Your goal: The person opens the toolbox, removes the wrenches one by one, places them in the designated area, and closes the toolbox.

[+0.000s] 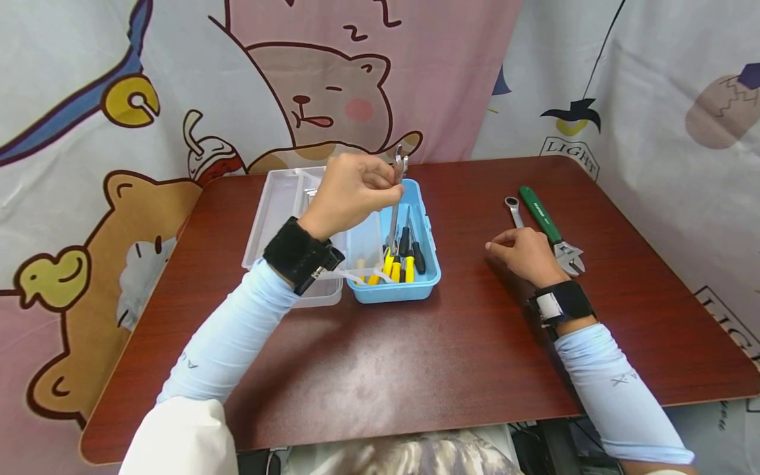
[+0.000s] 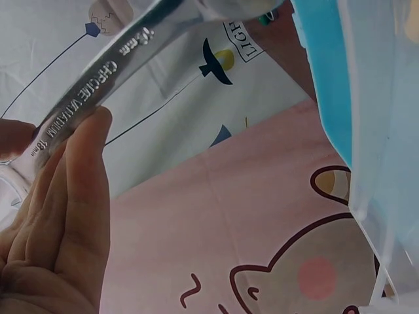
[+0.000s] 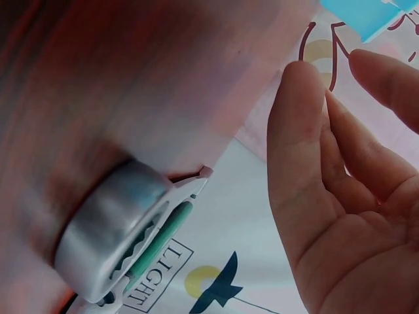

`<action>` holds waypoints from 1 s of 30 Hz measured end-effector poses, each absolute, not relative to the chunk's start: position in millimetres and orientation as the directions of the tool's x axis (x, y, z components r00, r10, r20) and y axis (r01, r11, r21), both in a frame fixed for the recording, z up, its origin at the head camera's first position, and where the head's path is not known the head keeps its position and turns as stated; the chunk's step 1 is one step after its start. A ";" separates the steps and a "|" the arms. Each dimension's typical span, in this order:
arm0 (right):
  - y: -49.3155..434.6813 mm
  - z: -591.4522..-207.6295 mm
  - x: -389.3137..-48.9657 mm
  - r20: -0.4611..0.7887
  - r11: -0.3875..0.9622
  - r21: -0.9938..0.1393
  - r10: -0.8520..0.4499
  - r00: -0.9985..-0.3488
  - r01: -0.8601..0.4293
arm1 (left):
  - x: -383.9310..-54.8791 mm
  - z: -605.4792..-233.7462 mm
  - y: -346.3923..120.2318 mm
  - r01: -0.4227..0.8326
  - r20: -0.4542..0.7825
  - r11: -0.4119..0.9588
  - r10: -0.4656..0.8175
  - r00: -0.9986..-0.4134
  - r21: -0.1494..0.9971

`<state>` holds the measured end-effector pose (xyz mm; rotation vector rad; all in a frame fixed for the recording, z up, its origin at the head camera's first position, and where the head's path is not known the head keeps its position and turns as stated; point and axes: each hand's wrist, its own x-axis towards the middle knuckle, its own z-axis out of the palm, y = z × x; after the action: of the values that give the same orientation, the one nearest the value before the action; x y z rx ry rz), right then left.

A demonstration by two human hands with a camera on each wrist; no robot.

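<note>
My left hand (image 1: 350,191) pinches a silver wrench (image 1: 394,221) between thumb and fingers over the blue toolbox (image 1: 392,293). The wrench hangs steeply, with an open end at the top and its lower end among the tools in the box. In the left wrist view, "CHROME VANADIUM" and "18mm" are stamped on the wrench shank (image 2: 82,91). My right hand (image 1: 528,254) hovers low over the table with loosely bent fingers, holding nothing. Beside it lie a ring wrench (image 1: 513,210), partly hidden by the hand, and a green-handled adjustable wrench (image 1: 541,214).
Several screwdrivers with yellow and black handles (image 1: 410,264) stand in the toolbox. Its translucent lid (image 1: 270,211) lies folded open on the left, partly under my left arm. The brown table (image 1: 463,356) ends at a cartoon-printed cloth (image 1: 451,79) behind.
</note>
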<state>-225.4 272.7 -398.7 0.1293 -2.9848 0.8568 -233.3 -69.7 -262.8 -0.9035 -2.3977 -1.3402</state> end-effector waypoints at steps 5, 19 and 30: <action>272.3 -397.7 -225.3 0.068 0.846 -0.524 -0.078 -0.995 -0.102 | -234.6 -265.1 -62.9 0.624 0.490 0.362 0.397 -0.776 0.693; 268.8 -394.4 -222.6 0.077 0.844 -0.526 -0.075 -0.994 -0.104 | -240.1 -272.4 -45.1 0.570 0.427 0.371 0.401 -0.810 0.733; 265.8 -391.5 -220.8 0.071 0.829 -0.549 -0.083 -0.994 -0.109 | -245.4 -278.7 -30.0 0.574 0.430 0.344 0.412 -0.803 0.743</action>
<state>-220.8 265.8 -391.5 0.1554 -2.9615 0.8932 -245.4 -30.0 -278.7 -0.9024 -2.4344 -1.4522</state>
